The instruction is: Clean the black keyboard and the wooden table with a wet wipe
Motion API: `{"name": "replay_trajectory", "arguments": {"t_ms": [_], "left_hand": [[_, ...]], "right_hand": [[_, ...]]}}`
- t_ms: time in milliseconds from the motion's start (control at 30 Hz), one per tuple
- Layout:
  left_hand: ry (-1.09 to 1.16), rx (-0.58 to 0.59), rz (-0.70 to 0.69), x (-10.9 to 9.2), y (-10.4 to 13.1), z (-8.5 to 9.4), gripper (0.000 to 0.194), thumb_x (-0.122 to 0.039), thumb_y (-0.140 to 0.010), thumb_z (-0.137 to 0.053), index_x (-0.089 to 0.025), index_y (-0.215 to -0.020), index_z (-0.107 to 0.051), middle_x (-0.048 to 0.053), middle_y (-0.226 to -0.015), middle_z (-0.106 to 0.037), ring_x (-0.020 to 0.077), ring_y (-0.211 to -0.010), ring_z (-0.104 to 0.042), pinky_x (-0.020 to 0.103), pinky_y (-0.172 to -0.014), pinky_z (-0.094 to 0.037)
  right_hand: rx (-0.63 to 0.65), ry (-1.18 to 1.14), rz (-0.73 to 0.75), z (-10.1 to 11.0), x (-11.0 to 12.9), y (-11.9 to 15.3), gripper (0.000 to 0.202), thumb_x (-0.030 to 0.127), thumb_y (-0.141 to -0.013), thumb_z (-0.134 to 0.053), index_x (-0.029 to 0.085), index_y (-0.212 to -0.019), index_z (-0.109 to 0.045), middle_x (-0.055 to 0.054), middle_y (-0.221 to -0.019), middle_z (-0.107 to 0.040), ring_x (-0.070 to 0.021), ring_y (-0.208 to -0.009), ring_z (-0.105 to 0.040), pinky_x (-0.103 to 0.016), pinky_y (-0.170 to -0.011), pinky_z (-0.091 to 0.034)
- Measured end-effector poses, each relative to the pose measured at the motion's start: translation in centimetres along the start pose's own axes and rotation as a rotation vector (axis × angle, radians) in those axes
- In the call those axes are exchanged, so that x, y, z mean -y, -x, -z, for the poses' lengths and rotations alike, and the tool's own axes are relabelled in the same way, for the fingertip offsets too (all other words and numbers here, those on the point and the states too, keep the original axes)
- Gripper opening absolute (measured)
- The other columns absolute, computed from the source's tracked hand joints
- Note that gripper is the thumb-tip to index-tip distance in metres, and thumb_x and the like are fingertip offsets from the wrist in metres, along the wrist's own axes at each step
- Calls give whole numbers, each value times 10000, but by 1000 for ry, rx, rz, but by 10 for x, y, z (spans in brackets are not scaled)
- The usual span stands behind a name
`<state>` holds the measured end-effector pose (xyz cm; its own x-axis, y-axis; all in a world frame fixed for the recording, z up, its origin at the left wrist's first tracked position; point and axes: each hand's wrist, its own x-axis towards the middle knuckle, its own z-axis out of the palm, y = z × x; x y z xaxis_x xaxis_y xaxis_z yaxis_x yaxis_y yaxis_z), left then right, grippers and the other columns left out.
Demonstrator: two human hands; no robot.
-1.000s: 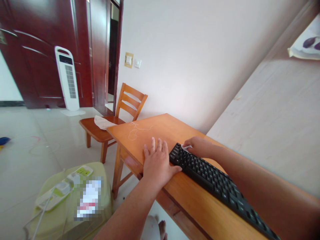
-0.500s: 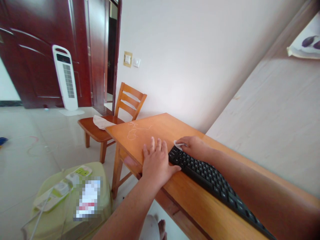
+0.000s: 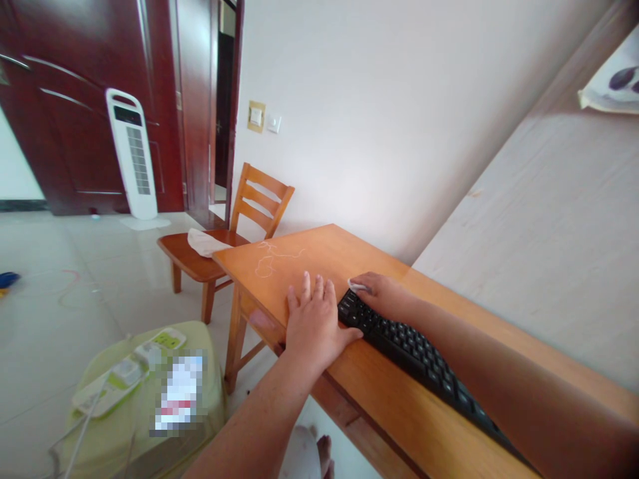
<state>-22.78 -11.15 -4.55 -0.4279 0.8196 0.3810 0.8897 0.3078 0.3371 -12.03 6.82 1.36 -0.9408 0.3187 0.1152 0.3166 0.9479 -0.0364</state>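
A black keyboard point(image 3: 394, 342) lies lengthwise along the wooden table point(image 3: 319, 256), its near part partly covered by my right forearm. At its far end, my right hand point(image 3: 382, 293) is closed on a white tissue point(image 3: 356, 286), pressed by the upper corner of the keys. Only a small edge of that tissue shows past the fingers. My left hand point(image 3: 315, 322) rests flat on the tabletop left of the keyboard, fingers spread, with the thumb touching the keyboard's front edge.
A wooden chair point(image 3: 257, 203) with a pale cloth point(image 3: 206, 243) on its seat stands beyond the table. On a yellow-green stool point(image 3: 200, 336) at lower left lie a power strip point(image 3: 112, 386) and a blurred-out item. A white tower fan point(image 3: 137, 159) stands before the door.
My right hand has shifted very slightly at the keyboard's far corner, still with the tissue. My left hand stays in place, and the view has moved a little.
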Motion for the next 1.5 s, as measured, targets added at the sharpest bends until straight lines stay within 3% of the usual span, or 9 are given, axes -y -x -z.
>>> {"name": "replay_trajectory", "arguments": {"t_ms": [233, 333, 500, 667, 867, 1100, 1233, 1400, 1500], "left_hand": [[4, -9, -8, 1, 0, -1, 1111, -777, -679, -615, -119, -1521, -310, 194, -1601, -281, 388, -1516, 0, 632, -1177, -114], [18, -14, -16, 1, -1, 1, 1076, -771, -697, -602, -114, -1507, -334, 192, -1593, -301, 391, -1514, -27, 631, -1175, -125], [35, 8, -12, 0, -2, 2, 1014, -763, -722, -583, -133, -1487, -368, 187, -1584, -323, 389, -1513, -40, 635, -1173, -125], [22, 16, -38, 2, -1, 3, 940, -743, -708, -624, -230, -1467, -418, 129, -1599, -318, 419, -1504, -46, 660, -1156, -119], [14, 44, -69, 3, -2, 6, 808, -755, -730, -593, -357, -1424, -479, 65, -1585, -363, 438, -1496, -79, 677, -1137, -112], [8, 79, -81, 5, -5, 5, 772, -782, -754, -533, -369, -1406, -505, 64, -1575, -382, 450, -1493, -77, 697, -1122, -102], [16, 65, -100, 6, -5, 2, 756, -767, -766, -536, -351, -1396, -507, 78, -1558, -409, 439, -1495, -89, 702, -1119, -109], [19, 39, -105, 7, -5, 2, 797, -766, -753, -558, -281, -1383, -505, 110, -1548, -418, 433, -1491, -120, 700, -1124, -121], [23, 39, -101, 7, -6, 2, 793, -773, -748, -555, -267, -1358, -522, 114, -1535, -436, 432, -1487, -136, 696, -1125, -140]], "right_hand": [[-28, 31, -106, 4, 3, 5, 287, 185, -929, -482, 186, -1084, -723, -97, -1080, -720, -209, -1012, -650, -305, -906, -480], [-100, -97, 18, 1, 20, 10, 322, 165, -929, -473, 186, -1160, -696, -87, -1124, -721, -197, -1049, -653, -310, -933, -494], [-31, -142, 146, -6, 38, 26, 483, 54, -866, -449, 223, -1266, -662, -53, -1345, -640, -192, -1256, -583, -349, -1098, -434], [3, -77, 80, -9, 32, 48, 511, 39, -883, -400, 154, -1323, -634, -99, -1394, -590, -214, -1316, -531, -371, -1140, -404], [-46, -45, 55, -10, 25, 75, 507, 43, -891, -422, 197, -1323, -638, -60, -1363, -617, -195, -1288, -555, -353, -1129, -423], [-45, 17, 1, -8, 14, 123, 506, 82, -926, -376, 182, -1369, -599, -76, -1404, -576, -211, -1283, -559, -369, -1110, -442], [-4, -2, -27, 9, 6, 143, 483, 86, -908, -401, 215, -1306, -643, -57, -1338, -640, -224, -1223, -614, -387, -1063, -490], [-112, -97, -117, 34, 21, 119, 354, 152, -920, -488, 220, -1233, -639, -51, -1113, -751, -218, -1012, -712, -343, -882, -565], [-161, -148, -5, 30, 40, 83, 279, 144, -921, -511, 199, -1144, -669, -62, -1057, -750, -207, -977, -701, -321, -858, -542]]}}
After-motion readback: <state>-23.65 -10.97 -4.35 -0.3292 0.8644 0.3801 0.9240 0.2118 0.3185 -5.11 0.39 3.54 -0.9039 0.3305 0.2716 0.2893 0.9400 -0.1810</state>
